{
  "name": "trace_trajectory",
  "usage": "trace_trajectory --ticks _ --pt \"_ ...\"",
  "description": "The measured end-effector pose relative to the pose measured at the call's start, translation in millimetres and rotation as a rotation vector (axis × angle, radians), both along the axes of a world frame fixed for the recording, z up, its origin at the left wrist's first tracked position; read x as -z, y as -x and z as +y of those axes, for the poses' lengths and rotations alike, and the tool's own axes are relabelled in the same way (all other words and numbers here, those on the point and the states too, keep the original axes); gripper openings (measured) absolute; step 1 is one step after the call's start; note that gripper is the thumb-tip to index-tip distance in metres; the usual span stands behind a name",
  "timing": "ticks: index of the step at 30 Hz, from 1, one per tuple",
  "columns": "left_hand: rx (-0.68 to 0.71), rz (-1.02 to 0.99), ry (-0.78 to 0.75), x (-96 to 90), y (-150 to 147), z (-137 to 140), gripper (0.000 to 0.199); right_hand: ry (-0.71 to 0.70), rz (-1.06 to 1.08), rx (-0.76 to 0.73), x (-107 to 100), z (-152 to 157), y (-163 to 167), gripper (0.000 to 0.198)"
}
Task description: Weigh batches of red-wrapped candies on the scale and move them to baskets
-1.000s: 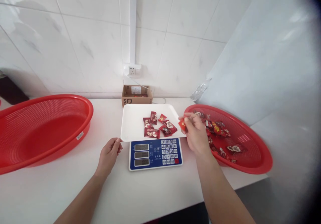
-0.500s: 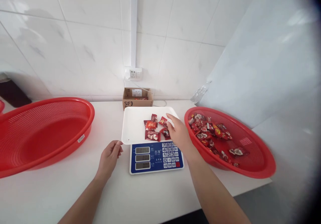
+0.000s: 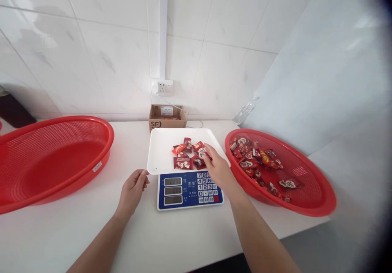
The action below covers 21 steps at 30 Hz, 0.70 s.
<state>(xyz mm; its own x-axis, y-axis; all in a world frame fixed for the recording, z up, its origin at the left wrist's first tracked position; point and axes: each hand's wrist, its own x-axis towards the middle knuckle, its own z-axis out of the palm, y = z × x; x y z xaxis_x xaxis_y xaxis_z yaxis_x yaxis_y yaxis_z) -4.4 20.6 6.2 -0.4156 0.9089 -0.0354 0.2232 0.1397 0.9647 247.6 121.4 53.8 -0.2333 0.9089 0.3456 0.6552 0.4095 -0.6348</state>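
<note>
My right hand (image 3: 218, 169) reaches over the right side of a shallow white plastic tray (image 3: 161, 146), its fingertips on a flat dark-red wrapped packet (image 3: 201, 153) with pale lettering; I cannot tell whether they grip it or merely touch it. Other small, shiny red wrapped packets (image 3: 183, 163) lie bunched on the tray to the left of my fingers, a brighter red one (image 3: 178, 148) among them. My left hand (image 3: 134, 187) is loosely curled at the tray's near left corner, and I cannot tell whether it pinches the edge. The tray sits above a blue-faced electronic scale (image 3: 190, 189) with three grey displays, and my right hand and wrist cover part of its keypad. Close on my right, a red oval plastic basket (image 3: 318, 205) holds a heap of similar packets, and my wrist passes in front of its near rim. A pale, smooth panel (image 3: 330, 81) rises behind that basket, with crumpled clear plastic (image 3: 245, 110) at its foot. Just behind the tray stands a small open brown cardboard box (image 3: 168, 123), below a white wall socket (image 3: 162, 87). On the left, another red oval mesh basket (image 3: 55, 163) takes up much of the white surface (image 3: 131, 232), with a dark bottle-like object (image 3: 15, 109) beyond it.
</note>
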Motion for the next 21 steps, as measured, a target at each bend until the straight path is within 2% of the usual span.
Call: trace_trajectory --ticks 4,8,13,17,21 --pt "-0.013 0.001 -0.003 -0.5 -0.1 1.0 0.033 -0.102 0.085 0.006 -6.6 -8.1 -1.1 0.041" --pt "-0.037 -0.023 -0.023 -1.8 -0.9 0.5 0.032 -0.243 0.243 0.138 -0.3 -25.4 -11.9 0.031" --pt "-0.044 -0.022 -0.030 -4.8 -2.7 -1.3 0.031 -0.328 0.349 0.258 37.2 -51.0 -35.1 0.024" --pt "-0.040 -0.017 -0.021 -5.1 -2.9 0.7 0.031 -0.306 0.350 0.305 71.2 -65.6 -53.4 0.025" --pt "-0.088 0.039 -0.068 -2.5 -3.1 -3.1 0.032 -0.275 0.323 0.374 90.2 -74.7 -66.9 0.028"
